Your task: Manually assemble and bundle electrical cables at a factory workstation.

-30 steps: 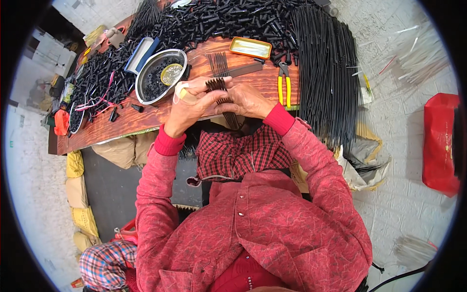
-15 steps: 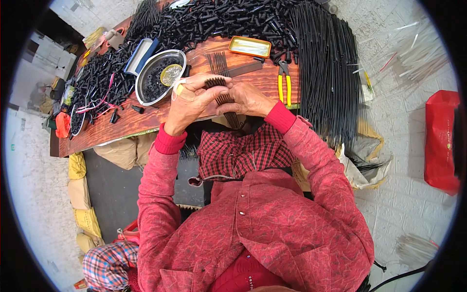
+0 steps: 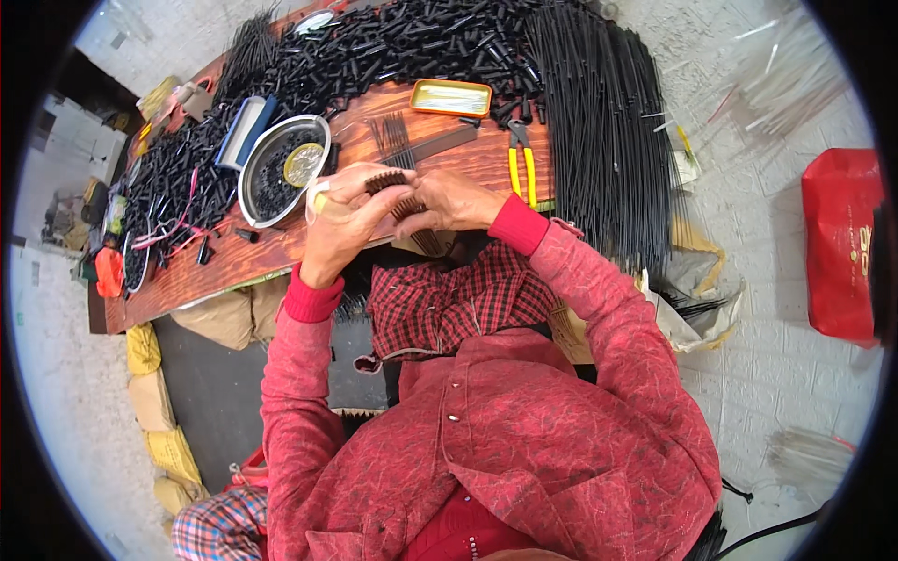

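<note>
Above the table's near edge, my left hand (image 3: 341, 220) is closed, thumb and fingers pinching a row of thin black rods (image 3: 393, 138). A yellowish wrap shows on one of its fingers. My right hand (image 3: 454, 201) closes on the same rods from the other side, its fingertips near the left thumb. Between the hands the rods form a dark, ribbed row (image 3: 385, 180). Their far ends fan out over the table and their lower ends show below my hands. My fingers hide the middle of the rods.
Heaped black tubular pieces (image 3: 402, 47) cover the table's (image 3: 365, 101) far side. Nearby are a metal bowl (image 3: 245, 192), yellow-rimmed tin (image 3: 452, 84), dark flat bar (image 3: 444, 141) and yellow-handled pliers (image 3: 522, 173). Long black rods (image 3: 603, 140) overhang the right edge. A red bag (image 3: 837, 243) is far right.
The view has shifted, so the table and its things sit further left in it. Both hands keep hold of the rods, with only small finger movement.
</note>
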The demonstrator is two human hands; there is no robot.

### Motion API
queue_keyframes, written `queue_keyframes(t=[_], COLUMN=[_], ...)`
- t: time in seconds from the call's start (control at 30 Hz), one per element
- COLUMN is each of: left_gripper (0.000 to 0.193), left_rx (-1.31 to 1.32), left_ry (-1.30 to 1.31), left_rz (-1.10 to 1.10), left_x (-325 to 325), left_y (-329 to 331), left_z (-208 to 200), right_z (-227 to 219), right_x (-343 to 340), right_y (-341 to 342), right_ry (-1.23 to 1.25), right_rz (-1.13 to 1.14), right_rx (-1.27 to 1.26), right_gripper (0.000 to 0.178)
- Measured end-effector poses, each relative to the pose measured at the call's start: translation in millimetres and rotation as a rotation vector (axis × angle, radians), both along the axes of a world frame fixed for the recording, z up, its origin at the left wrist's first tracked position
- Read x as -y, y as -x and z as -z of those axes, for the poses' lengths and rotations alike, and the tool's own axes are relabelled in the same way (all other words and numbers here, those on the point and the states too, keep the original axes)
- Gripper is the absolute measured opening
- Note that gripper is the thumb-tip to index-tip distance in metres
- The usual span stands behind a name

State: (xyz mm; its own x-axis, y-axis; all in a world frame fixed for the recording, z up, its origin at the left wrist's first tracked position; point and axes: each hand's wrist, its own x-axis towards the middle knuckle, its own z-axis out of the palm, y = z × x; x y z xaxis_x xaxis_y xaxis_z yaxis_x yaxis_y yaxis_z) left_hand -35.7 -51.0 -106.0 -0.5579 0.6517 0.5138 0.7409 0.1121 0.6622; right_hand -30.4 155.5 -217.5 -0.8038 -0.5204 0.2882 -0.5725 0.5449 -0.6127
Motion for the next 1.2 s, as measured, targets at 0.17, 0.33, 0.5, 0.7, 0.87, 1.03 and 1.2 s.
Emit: queue_keyframes(t=[0.17,0.33,0.5,0.7,0.87,1.03,1.2], left_gripper=[0.014,0.016,0.016,0.016,0.015,0.018,0.022], left_rx=[0.152,0.13,0.14,0.094,0.118,0.248,0.265], left_ry=[-0.029,-0.015,-0.039,-0.085,-0.033,-0.009,-0.057], left_rz=[-0.048,-0.049,-0.045,-0.037,-0.045,-0.108,-0.134], left_x=[2.3,-0.7,0.3,2.7,1.3,5.3,1.1], left_y=[0.8,0.1,5.5,13.4,13.9,11.1,9.0], left_z=[0.1,-7.8,-6.8,-4.6,-7.1,-1.3,-2.6], right_z=[-55.2,-25.7,16.4,9.1,-4.3,-25.1,-99.8], right_x=[-33.6,-80.9,-98.2,-93.9,-96.7,-84.1,-49.3], right_y=[9.8,97.2,144.4,140.6,128.4,114.4,39.9], right_ry=[-0.174,-0.261,-0.418,-0.418,-0.376,-0.233,0.287], right_rz=[-0.124,0.601,0.719,0.692,0.77,0.752,0.3], right_rx=[0.315,0.017,-0.171,-0.213,-0.247,-0.353,0.005], right_gripper=[0.037,0.022,0.017,0.015,0.014,0.018,0.017])
